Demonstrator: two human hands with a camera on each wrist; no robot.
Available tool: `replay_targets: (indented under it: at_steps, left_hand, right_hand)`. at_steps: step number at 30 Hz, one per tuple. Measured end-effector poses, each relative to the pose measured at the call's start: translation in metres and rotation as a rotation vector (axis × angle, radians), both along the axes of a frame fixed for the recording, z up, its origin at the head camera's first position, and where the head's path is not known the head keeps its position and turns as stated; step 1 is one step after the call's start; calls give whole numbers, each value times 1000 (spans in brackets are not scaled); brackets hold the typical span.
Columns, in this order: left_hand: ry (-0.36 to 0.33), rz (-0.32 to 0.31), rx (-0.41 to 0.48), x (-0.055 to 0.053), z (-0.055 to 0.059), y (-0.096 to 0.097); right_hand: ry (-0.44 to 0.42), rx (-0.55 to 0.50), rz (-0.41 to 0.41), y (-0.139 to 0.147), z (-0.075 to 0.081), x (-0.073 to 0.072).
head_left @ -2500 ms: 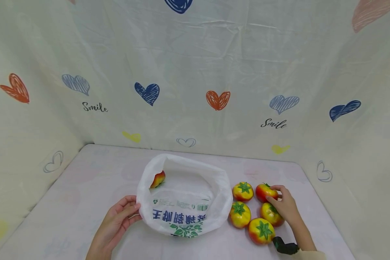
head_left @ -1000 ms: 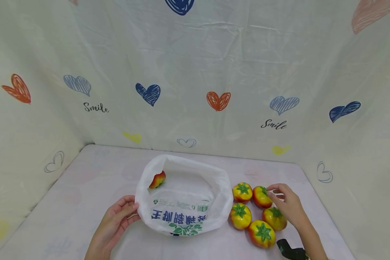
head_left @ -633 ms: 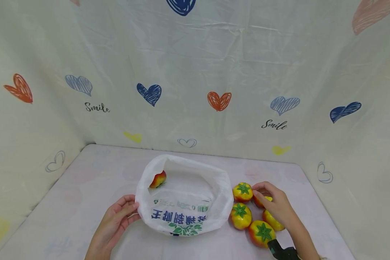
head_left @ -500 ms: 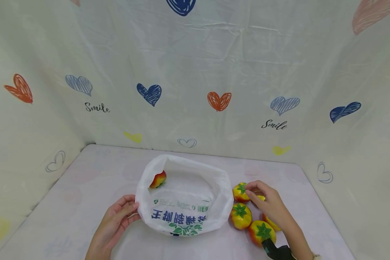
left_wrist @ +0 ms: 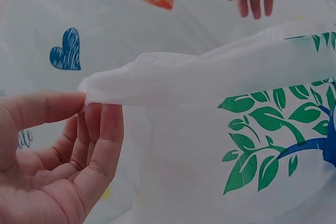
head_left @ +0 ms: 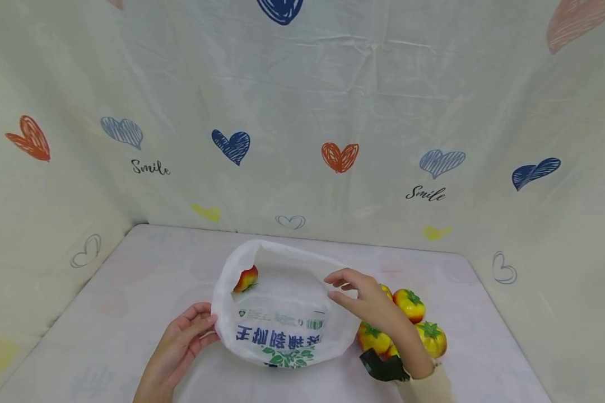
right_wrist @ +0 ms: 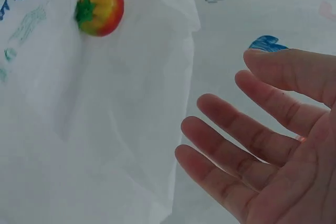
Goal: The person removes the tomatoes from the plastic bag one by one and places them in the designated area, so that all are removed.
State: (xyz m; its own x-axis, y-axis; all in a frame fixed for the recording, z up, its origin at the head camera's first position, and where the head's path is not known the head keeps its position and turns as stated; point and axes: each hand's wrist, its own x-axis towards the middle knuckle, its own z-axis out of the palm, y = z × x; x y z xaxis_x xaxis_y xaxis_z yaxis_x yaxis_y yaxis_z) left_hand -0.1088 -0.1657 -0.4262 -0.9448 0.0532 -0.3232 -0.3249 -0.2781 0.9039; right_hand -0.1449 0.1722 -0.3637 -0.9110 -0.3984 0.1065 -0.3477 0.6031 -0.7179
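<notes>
A white plastic bag (head_left: 224,305) with blue lettering and a green leaf print stands with its mouth wide. My left hand (head_left: 176,350) pinches the left edge of its rim between thumb and fingers, as the left wrist view confirms. One red-and-yellow fruit (head_left: 247,278) with a green leafy top lies inside. Over the bag's right rim hovers my right hand (head_left: 365,299); the right wrist view shows its fingers (right_wrist: 226,142) spread and holding nothing. Several similar fruits (head_left: 410,306) sit on the table to the right of the bag, partly hidden by the right hand and forearm.
The pale table (head_left: 156,268) carries the bag and fruits. Behind it hangs a white cloth (head_left: 282,101) printed with hearts and "Smile". A black wrist device (head_left: 383,366) sits by the right forearm, close over the nearest fruits.
My right hand let go of a fruit, which now stands with its leafy top up among the others. The hand then moved left to the bag's rim. My left hand stayed put.
</notes>
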Motion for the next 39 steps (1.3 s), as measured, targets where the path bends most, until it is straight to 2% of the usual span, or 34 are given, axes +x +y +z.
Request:
replay_targets:
  at_steps: [3,8,15,22,28,31,36,39]
  left_hand:
    - [-2,0,-1,0,0,0]
    - [1,4,-5,1,0,0]
    - [4,-4,-4,1,-1,-1]
    - [31,-5,-4,1,-4,-2]
    - [25,-3,-1,1,-4,-3]
    - [43,-18,5,1,-6,-4]
    - [133,-67,48,2,-10,-9]
    - [172,-83,65,2,-12,-10]
  right_hand:
    - [-18,-17,84,-15,-1,-8]
    - [-44,-11,152,-42,-6,-19]
    - [-99,40,163,-75,-22,-34]
    - [-103,66,154,-99,-41,-50]
    - [-124,14,168,-120,-59,-64]
    - [-72,22,186,-131,-68,-72]
    - [96,190,167,-146,-77,-83]
    - [139,266,157,-153,-82,-87]
